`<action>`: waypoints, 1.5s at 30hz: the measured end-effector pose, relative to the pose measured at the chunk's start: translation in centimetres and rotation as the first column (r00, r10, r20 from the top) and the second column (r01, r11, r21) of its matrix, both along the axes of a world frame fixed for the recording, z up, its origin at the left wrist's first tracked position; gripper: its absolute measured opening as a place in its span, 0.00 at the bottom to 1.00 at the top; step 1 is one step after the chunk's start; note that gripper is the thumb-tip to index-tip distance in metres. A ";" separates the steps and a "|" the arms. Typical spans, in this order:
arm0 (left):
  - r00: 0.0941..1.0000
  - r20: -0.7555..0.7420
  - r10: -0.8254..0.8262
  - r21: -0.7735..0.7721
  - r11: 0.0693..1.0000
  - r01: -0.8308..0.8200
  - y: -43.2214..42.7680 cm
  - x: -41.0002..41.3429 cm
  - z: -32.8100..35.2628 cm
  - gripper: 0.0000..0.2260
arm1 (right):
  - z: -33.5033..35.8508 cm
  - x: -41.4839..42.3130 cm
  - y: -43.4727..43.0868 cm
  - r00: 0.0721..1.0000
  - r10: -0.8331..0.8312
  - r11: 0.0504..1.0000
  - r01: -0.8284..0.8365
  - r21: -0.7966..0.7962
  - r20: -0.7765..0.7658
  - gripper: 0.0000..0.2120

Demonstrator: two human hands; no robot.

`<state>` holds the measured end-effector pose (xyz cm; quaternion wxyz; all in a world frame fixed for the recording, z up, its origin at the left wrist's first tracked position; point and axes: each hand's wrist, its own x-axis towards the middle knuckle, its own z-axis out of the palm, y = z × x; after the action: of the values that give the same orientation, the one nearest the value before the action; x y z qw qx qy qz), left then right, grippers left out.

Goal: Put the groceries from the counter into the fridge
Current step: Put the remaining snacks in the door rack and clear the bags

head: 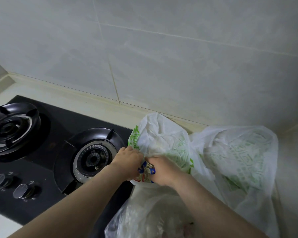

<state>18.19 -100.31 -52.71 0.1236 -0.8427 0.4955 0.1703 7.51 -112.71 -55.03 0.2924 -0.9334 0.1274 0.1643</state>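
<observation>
A white plastic bag with green print (163, 143) stands on the counter beside the stove. My left hand (127, 160) grips its near edge, fingers curled into the plastic. My right hand (163, 170) holds the other side of the opening. Between the two hands a colourful packet (145, 173) in blue, red and yellow shows at the bag's mouth. A second white and green bag (239, 157) slumps to the right. A clear plastic bag (144, 217) lies nearer me, its contents blurred.
A black gas stove (55, 127) with two burners and two knobs (21, 190) fills the left. The tiled wall (162, 57) runs close behind the bags. A strip of pale counter (0, 227) shows at bottom left.
</observation>
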 end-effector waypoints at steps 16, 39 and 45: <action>0.990 0.067 -0.127 -0.059 0.990 0.131 1.0 -0.2 -0.2 0.11 | -0.4 -2.5 0.6 0.958 -0.279 0.948 0.265 0.175 0.065 0.13; 0.782 -0.558 0.279 -0.255 0.839 -0.481 1.3 0.6 1.0 0.10 | 2.0 -4.0 -1.0 0.660 -0.706 0.264 0.582 0.769 -0.257 0.17; 0.478 -0.820 0.315 -0.230 0.583 -0.779 1.7 0.6 2.1 0.07 | 3.1 -4.4 -0.9 0.619 -0.727 0.162 0.575 0.802 -0.297 0.13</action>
<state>18.80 -98.66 -50.58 -0.4041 -0.8188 0.2104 0.3493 3.12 -113.60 -51.88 0.7544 -0.5242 0.3949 -0.0127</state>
